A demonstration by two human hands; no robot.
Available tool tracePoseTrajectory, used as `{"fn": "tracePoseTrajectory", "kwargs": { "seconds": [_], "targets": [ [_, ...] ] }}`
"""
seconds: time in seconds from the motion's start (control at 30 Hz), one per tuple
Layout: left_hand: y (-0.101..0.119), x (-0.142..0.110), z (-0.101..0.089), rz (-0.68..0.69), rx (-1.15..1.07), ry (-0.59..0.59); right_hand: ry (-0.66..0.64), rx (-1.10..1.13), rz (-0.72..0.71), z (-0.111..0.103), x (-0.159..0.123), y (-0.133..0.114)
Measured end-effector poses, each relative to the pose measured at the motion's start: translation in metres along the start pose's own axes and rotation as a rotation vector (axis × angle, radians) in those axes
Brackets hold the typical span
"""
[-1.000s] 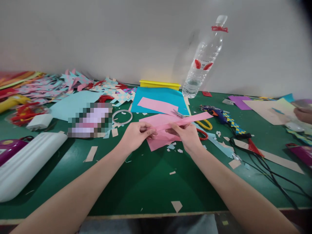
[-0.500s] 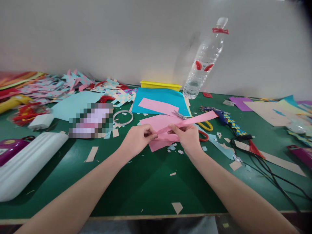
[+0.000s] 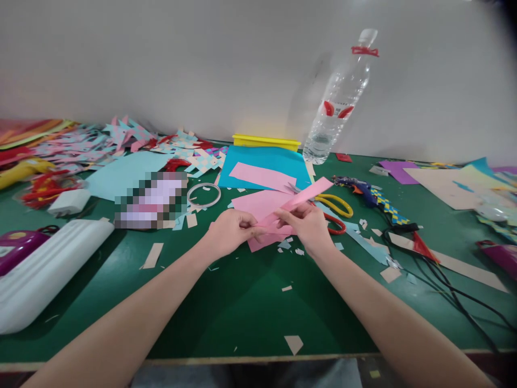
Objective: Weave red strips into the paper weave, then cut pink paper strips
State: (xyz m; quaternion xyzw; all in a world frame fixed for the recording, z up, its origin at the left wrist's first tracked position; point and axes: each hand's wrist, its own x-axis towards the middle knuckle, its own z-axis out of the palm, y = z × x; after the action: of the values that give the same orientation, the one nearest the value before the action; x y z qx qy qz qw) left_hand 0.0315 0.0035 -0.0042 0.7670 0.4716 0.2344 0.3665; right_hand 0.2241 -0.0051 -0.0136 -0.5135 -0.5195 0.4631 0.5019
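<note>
A long pink paper strip [image 3: 310, 194] is pinched between my two hands above the table. My left hand [image 3: 231, 233] grips its near left end with thumb and fingers. Farther along, my right hand [image 3: 310, 225] holds it, and the free end slants up to the right. Beneath lies a pink paper sheet [image 3: 254, 202], partly covered by my hands. Scissors [image 3: 335, 205] with one yellow and one red handle lie just beyond my right hand, their blades mostly hidden by the strip. Another pink piece [image 3: 262, 175] rests on a blue sheet [image 3: 238, 153].
A clear plastic bottle [image 3: 339, 102] leans against the wall. To the left are a roll of tape [image 3: 204, 195], a blurred-out phone [image 3: 151, 202] and a long white object [image 3: 52, 275]. Black cables [image 3: 452, 291] and a beige strip [image 3: 472, 269] lie right. Paper scraps [image 3: 294, 344] dot the green table.
The pink strip's free end has swung left and up, and its upper length looks shorter. My right hand has shifted slightly left; both hands keep their pinch.
</note>
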Motion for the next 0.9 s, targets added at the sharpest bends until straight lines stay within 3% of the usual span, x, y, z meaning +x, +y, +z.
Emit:
{"fn": "tracePoseTrajectory", "kwargs": {
  "seconds": [0.13, 0.4, 0.57, 0.9],
  "targets": [
    [0.001, 0.001, -0.002, -0.072, 0.005, -0.047, 0.043, 0.183, 0.031, -0.006, 0.011, 0.008],
    [0.002, 0.002, -0.002, -0.066, -0.049, -0.098, 0.122, 0.453, 0.102, -0.01, 0.017, 0.013],
    [0.001, 0.003, -0.002, -0.053, -0.104, -0.096, 0.258, 0.397, 0.014, -0.013, 0.018, 0.013],
    [0.001, 0.002, -0.001, -0.058, -0.095, -0.098, 0.299, 0.163, -0.123, -0.008, 0.009, 0.002]
  ]
}}
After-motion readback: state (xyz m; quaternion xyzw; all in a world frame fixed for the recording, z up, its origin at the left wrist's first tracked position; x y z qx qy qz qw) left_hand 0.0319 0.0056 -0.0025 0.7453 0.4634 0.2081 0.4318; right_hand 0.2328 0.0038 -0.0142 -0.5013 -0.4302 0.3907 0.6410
